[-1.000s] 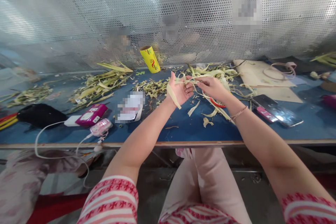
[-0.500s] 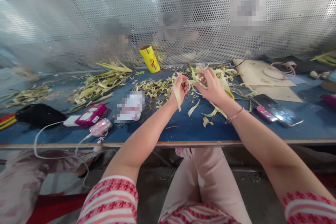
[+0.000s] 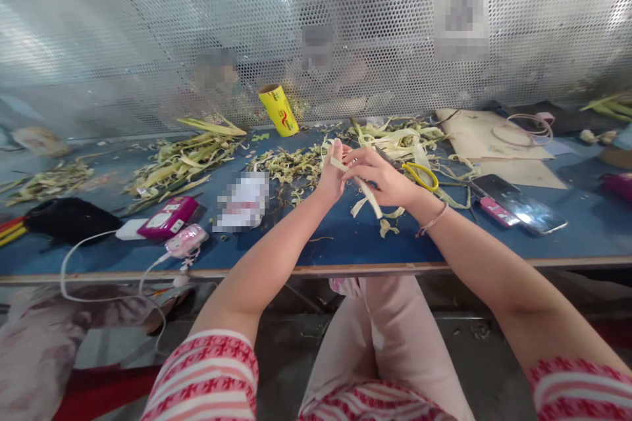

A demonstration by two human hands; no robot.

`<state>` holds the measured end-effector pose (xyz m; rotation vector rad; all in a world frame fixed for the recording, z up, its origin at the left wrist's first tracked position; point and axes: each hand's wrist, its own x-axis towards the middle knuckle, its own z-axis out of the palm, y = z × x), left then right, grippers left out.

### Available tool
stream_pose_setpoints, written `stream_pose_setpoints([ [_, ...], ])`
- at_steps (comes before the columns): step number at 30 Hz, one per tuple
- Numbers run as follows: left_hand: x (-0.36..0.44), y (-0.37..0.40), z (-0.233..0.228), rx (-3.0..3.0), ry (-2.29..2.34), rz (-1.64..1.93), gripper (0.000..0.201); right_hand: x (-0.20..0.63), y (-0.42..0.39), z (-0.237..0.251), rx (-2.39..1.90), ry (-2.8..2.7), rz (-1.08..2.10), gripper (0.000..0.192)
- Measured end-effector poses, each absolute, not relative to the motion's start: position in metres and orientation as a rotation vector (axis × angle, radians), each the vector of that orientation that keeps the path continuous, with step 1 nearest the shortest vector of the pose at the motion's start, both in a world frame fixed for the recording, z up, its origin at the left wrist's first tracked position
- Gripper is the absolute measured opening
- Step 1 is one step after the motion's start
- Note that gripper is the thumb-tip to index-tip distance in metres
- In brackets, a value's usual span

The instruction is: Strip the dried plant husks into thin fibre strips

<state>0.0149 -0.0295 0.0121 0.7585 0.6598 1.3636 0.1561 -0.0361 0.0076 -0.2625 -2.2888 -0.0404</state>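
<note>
My left hand (image 3: 332,174) and my right hand (image 3: 382,177) meet over the middle of the blue table (image 3: 345,247). Both grip one pale leaf strip (image 3: 368,194); its loose end hangs down below my right palm. Behind my hands lies a heap of pale strips (image 3: 395,139). Yellow-handled scissors (image 3: 419,174) rest on the table just right of my right hand. Small cut scraps (image 3: 388,227) lie under my wrists.
A yellow roll (image 3: 277,110) stands by the perforated metal screen (image 3: 316,26). Green leaf piles (image 3: 185,158) lie at left, with a pink device (image 3: 168,217), a pink charger (image 3: 187,240) and a black pouch (image 3: 69,217). Two phones (image 3: 518,210) and cardboard (image 3: 488,138) lie at right.
My hands have drawn together and slightly nearer to me, pulling one strip out of the heap. The scissors, earlier covered by my right hand, now show.
</note>
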Motion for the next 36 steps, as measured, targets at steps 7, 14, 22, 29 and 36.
stream_pose_setpoints([
  [7,0.014,-0.021,0.012,0.788,0.67,1.499,0.035,0.173,-0.02,0.011,-0.581,-2.175,0.294,0.033],
  [14,0.016,-0.03,0.019,0.872,0.725,1.477,0.027,0.167,-0.016,0.005,-0.71,-2.106,0.166,0.003],
  [22,0.015,-0.029,0.018,0.818,0.704,1.486,0.031,0.168,-0.014,0.004,-0.824,-2.028,-0.05,0.019],
  [29,0.016,-0.028,0.017,0.795,0.662,1.449,0.029,0.169,-0.011,-0.002,-0.878,-2.121,-0.144,0.022],
  [36,0.014,-0.025,0.017,0.696,0.58,1.36,0.026,0.169,-0.017,-0.003,-0.946,-2.298,-0.389,0.023],
])
